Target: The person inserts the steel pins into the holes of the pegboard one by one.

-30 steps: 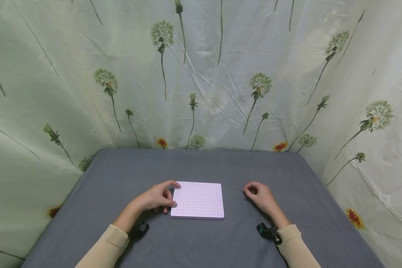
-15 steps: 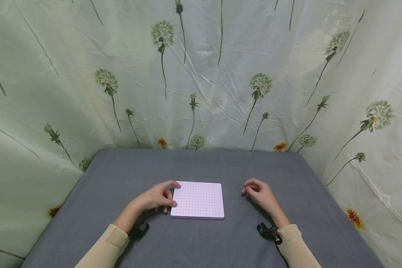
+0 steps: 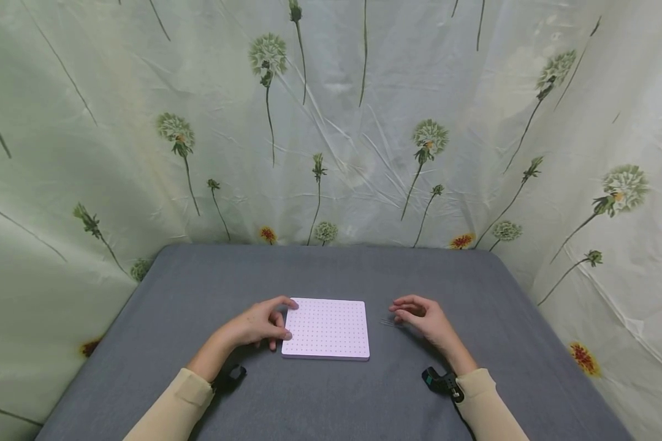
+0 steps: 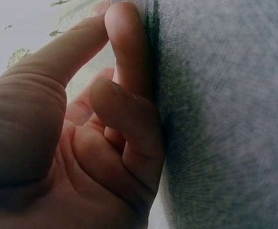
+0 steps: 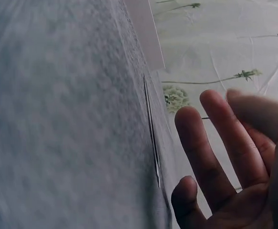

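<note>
A pale pink-white board with rows of small holes [image 3: 328, 329] lies flat on the grey cloth. My left hand [image 3: 259, 323] holds it by its left side, thumb and index finger spread over the near and far corners. In the left wrist view, the other fingers [image 4: 129, 114] curl low against the cloth. My right hand [image 3: 427, 318] is over several thin metal needles [image 5: 151, 133] right of the board. In the right wrist view, the thumb [image 5: 258, 107] meets the index fingertip and the other fingers spread; I cannot tell whether something thin is between them.
The grey cloth-covered table [image 3: 331, 398] extends around the board on all sides. Behind it hangs a pale curtain [image 3: 353, 122] printed with dandelions. A dark wrist camera [image 3: 444, 386] is strapped below my right hand.
My right hand has shifted a little left, toward the board, its fingers loosening from a tighter curl. The left hand and the board stay in place.
</note>
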Available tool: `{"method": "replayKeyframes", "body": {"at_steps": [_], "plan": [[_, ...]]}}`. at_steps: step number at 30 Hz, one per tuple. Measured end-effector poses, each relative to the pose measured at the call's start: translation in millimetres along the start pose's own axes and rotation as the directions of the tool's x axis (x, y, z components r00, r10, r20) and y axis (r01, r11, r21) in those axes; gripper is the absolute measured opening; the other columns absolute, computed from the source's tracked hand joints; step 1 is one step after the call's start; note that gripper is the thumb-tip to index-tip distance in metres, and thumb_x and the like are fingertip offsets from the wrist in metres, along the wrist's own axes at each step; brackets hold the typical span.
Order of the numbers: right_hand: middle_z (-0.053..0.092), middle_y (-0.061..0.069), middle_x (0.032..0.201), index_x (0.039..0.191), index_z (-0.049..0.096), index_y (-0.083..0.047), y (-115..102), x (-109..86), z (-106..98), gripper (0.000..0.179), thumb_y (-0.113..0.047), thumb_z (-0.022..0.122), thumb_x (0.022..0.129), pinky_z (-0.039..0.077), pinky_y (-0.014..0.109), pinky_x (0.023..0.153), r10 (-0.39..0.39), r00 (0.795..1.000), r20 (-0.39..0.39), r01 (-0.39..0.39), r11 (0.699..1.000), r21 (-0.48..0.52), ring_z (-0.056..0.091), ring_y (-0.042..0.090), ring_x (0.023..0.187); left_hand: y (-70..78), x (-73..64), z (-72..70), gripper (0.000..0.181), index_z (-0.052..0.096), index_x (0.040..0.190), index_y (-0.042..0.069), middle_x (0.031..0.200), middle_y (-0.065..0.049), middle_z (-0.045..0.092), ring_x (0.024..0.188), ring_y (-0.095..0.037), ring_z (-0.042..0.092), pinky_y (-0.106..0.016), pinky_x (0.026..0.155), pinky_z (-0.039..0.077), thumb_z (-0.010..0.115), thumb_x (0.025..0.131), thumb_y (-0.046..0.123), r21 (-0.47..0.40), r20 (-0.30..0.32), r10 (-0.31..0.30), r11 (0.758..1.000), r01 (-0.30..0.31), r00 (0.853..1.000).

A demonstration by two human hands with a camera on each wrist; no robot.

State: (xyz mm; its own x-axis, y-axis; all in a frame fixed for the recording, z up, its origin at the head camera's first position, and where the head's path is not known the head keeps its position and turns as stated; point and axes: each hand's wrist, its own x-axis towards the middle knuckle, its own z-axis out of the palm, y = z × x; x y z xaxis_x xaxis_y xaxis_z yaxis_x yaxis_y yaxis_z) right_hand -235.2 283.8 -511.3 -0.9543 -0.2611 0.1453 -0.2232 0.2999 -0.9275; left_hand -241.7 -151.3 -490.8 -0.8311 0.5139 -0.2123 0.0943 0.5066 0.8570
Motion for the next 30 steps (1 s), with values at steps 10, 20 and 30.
{"method": "replayKeyframes", "body": {"at_steps": [10, 20, 30], "plan": [[0.080, 0.014, 0.101, 0.120, 0.074, 0.006, -14.8, 3.2, 10.9, 0.025, -0.014, 0.067, 0.105, 0.059, 0.028, 0.072, 0.004, 1.000, -0.031, -0.004, 1.000, -0.001, 0.072, 0.013, 0.075, 0.2, 0.1, -0.8, 0.060, 0.056, 0.144, 0.015, 0.076, -0.002, 0.065, 0.055, -0.013, 0.064, -0.028, 0.047, 0.040, 0.085, 0.091, 0.022, 0.009, -0.004, 0.007, 1.000, -0.007, 1.000], [0.080, 0.015, 0.113, 0.111, 0.081, -0.001, -28.0, 9.6, 26.2, 0.016, -0.009, 0.072, 0.101, 0.055, 0.018, 0.083, -0.036, 0.995, -0.097, 0.029, 0.997, -0.072, 0.069, -0.002, 0.095, 0.3, 0.0, 0.9, 0.061, 0.056, 0.143, 0.014, 0.075, -0.002, 0.066, 0.056, -0.013, 0.064, -0.030, 0.047, 0.045, 0.086, 0.090, 0.019, -0.012, -0.005, -0.003, 1.000, 0.003, 1.000], [0.082, 0.014, 0.105, 0.104, 0.084, -0.006, -45.0, 25.4, 56.1, 0.014, -0.016, 0.080, 0.095, 0.048, 0.020, 0.074, -0.019, 0.979, -0.203, -0.003, 0.994, -0.108, 0.064, 0.003, 0.084, -1.5, 0.1, 1.8, 0.062, 0.057, 0.140, 0.012, 0.075, -0.002, 0.067, 0.055, -0.014, 0.065, -0.029, 0.045, 0.046, 0.088, 0.087, 0.017, -0.033, -0.016, -0.014, 0.999, 0.014, 1.000]]}}
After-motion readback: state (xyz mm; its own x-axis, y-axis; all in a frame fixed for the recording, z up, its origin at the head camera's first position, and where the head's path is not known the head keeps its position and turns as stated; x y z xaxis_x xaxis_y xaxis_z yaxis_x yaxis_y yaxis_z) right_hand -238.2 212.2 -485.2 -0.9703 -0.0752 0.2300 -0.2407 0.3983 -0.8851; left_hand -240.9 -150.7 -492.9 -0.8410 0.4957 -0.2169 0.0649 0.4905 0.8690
